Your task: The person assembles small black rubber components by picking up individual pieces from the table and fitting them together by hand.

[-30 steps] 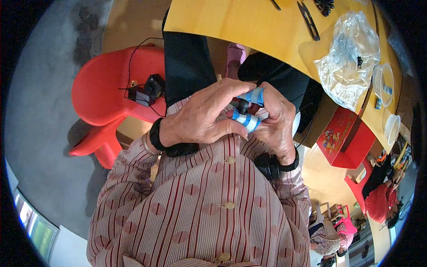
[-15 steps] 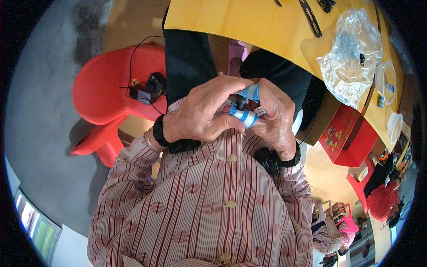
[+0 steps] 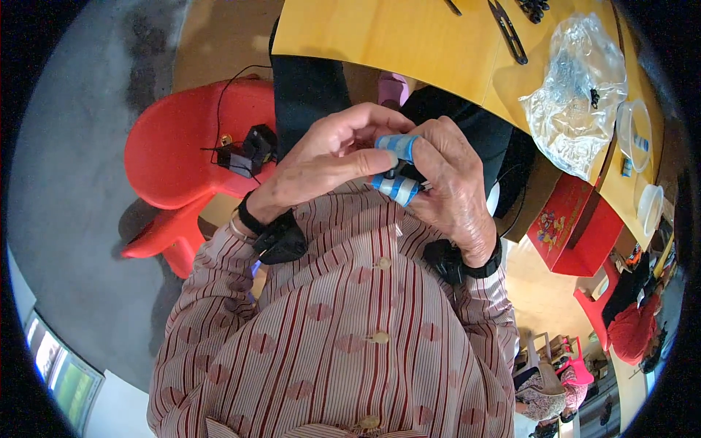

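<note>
My right hand [image 3: 453, 179] is bent in a pinch, with blue-and-white striped bands [image 3: 398, 188] around what look like its thumb and forefinger. Between those bands sits a small black piece [image 3: 410, 172] too dark to name. From the left, my left hand [image 3: 314, 164] reaches in with its thumb straight, the tip pressing at the upper band beside the black piece. Its other fingers curl behind, and their tips are partly hidden. Both hands are held in front of my striped shirt, just off the table's near edge.
The yellow table [image 3: 387, 29] bears black snips [image 3: 509, 33], a crumpled clear plastic bag [image 3: 577, 95] and clear round tubs [image 3: 634, 135]. At left stands a red chair [image 3: 164, 153] with a black device and cable. A red box [image 3: 577, 226] is at right; people sit beyond.
My left thumb has straightened and moved up from the lower band to the upper one. The left hand has turned, and the right hand has shifted a little.
</note>
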The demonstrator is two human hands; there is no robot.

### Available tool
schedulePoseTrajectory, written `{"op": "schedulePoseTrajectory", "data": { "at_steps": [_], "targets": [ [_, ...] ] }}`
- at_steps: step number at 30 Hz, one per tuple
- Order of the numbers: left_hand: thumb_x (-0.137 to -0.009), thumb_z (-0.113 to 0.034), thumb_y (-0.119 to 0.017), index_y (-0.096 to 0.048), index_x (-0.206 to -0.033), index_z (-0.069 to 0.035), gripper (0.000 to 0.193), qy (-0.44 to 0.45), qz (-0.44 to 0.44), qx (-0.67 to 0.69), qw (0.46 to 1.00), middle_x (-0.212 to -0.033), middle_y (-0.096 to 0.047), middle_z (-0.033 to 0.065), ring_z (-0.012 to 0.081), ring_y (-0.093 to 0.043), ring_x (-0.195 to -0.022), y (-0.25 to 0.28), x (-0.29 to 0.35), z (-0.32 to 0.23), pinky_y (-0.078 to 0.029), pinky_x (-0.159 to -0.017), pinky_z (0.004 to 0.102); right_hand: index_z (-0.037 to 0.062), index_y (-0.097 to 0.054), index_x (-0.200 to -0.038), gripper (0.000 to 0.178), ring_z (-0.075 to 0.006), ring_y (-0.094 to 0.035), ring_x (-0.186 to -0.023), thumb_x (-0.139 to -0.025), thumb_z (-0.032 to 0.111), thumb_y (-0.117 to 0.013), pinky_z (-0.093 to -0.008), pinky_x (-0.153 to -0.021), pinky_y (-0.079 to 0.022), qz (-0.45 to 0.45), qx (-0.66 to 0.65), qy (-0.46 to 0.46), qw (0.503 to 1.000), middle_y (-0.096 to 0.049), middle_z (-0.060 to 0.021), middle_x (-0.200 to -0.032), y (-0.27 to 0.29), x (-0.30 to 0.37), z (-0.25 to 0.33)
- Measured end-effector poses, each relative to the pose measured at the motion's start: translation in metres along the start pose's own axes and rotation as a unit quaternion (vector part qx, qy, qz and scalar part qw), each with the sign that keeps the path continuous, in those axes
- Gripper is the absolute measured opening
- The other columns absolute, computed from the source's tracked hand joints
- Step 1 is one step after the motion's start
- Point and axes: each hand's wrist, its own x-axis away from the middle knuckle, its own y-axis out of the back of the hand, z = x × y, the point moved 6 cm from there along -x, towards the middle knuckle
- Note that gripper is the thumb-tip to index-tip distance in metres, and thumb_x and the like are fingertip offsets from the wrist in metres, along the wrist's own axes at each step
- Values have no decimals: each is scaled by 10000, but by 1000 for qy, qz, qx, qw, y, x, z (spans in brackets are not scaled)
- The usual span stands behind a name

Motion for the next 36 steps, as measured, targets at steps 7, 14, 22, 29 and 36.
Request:
{"op": "schedulePoseTrajectory", "data": {
  "at_steps": [7,14,22,29,36],
  "targets": [
    [-833,-104,-618,-448,-1207,5,424,-7,3,60,998,-1087,-545,51,120,-522,-997,-8,-5,3,-436,-845,256,34,-581,-974,413,-296,-513,-743,-607,152,-727,-381,-638,-457,19,-25,-22,999,-510,-100,-798,-2,0,-5],
    [-868,-43,-572,-565,-1035,20,179,4,-44,66,997,-876,-598,38,75,-570,-722,-2,-5,13,-486,-631,205,21,-566,-1032,511,-269,-510,-667,-608,218,-773,-346,-594,-448,-42,-30,-77,996,-525,-91,-744,3,8,-6],
    [-862,-75,-599,-578,-991,14,158,-22,-31,100,994,-854,-613,52,56,-546,-660,-1,1,12,-449,-588,182,11,-627,-961,318,-104,-572,-755,-686,89,-765,-208,-660,-475,-86,-200,-125,968,-585,-30,-854,-4,24,-26],
    [-869,-124,-603,-565,-967,5,167,6,-68,90,994,-818,-608,48,82,-560,-694,-4,4,6,-462,-638,202,12,-628,-975,251,-107,-583,-802,-743,47,-716,-231,-703,-477,-125,-412,-219,876,-614,-27,-887,-9,27,-32],
    [-896,-156,-569,-555,-969,-13,161,-32,-54,141,988,-844,-607,32,76,-574,-733,-5,2,11,-466,-659,198,25,-613,-997,232,-76,-585,-807,-778,-38,-658,-211,-740,-472,-130,-426,-204,872,-604,11,-879,-14,29,-35]
  ]
}}
